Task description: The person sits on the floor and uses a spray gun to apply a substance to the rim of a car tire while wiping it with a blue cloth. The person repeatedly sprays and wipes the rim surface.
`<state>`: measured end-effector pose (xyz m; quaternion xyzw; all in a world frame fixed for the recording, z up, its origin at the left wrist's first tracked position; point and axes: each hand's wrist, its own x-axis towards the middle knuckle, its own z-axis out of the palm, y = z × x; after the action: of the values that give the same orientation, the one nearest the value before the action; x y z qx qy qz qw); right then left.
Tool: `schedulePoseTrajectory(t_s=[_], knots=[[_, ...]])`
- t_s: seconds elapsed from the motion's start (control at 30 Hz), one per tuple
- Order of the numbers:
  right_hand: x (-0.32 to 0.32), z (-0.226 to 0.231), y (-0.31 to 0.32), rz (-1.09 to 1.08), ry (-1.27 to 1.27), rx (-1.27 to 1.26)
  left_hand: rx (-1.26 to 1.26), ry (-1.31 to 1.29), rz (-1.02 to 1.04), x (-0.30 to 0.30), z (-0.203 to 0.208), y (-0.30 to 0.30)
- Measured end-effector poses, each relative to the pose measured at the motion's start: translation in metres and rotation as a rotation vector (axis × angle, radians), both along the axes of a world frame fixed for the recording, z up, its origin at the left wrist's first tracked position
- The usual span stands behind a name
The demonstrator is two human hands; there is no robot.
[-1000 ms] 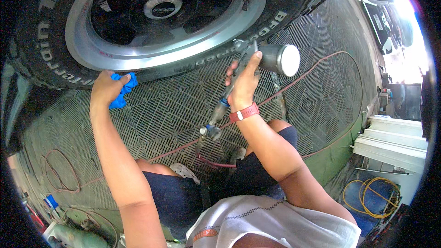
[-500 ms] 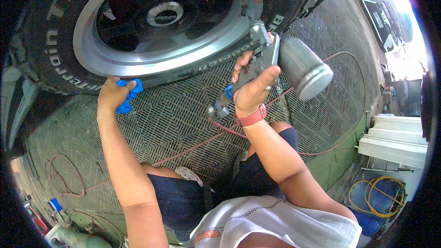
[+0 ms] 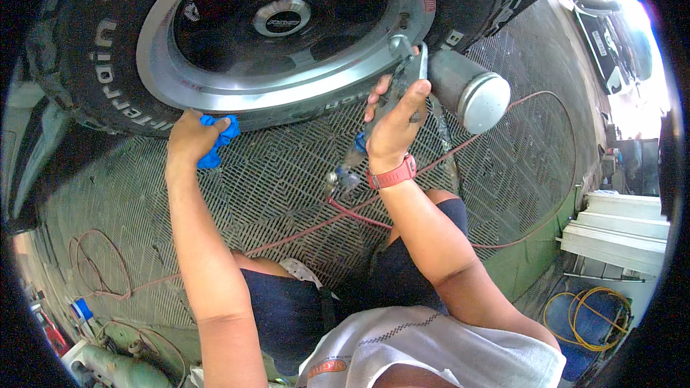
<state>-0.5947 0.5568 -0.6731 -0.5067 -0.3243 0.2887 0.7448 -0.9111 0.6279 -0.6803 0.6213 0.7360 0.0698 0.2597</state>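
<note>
A large black tyre [image 3: 90, 47] with pale raised lettering fills the top of the view, around a silver-lipped wheel rim [image 3: 280, 97] with dark spokes. My left hand [image 3: 190, 140] is closed on a crumpled blue cloth [image 3: 214, 147] at the tyre's lower sidewall. My right hand [image 3: 394, 129] is wrapped round the grip of a metal spray gun [image 3: 410, 72], whose silver cup [image 3: 467, 90] sticks out to the right. The gun's head is close to the lower right of the rim. A red hose [image 3: 359, 219] joins the fitting below its handle. Whether the trigger is pressed, I cannot tell.
The hose winds over a ridged floor mat [image 3: 287, 187] and past my knees. A blue drum [image 3: 586, 320] with a coiled yellow hose [image 3: 575, 309] stands at lower right, below white stepped panels [image 3: 614, 223]. A green tank [image 3: 126, 370] lies at lower left. Another car [image 3: 611, 43] is at far right.
The wheel appears shifted right and slightly up in the view. My left hand with the cloth has shifted likewise, and the spray gun's cup has tilted and moved slightly left and up.
</note>
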Motion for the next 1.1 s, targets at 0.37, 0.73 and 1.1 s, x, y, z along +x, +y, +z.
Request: schedulePoseTrajectory(t_s=[0.37, 0.73, 1.1], knots=[[-0.024, 0.036, 0.005, 0.331, -0.145, 0.252, 0.007, -0.007, 0.026, -0.004, -0.009, 0.001], [-0.026, 0.026, 0.021, -0.066, 0.107, 0.127, 0.06, 0.035, -0.004, -0.007, -0.015, -0.004], [-0.061, 0.073, 0.028, 0.479, 0.254, 0.278, 0.003, 0.014, 0.037, -0.012, -0.014, -0.001]])
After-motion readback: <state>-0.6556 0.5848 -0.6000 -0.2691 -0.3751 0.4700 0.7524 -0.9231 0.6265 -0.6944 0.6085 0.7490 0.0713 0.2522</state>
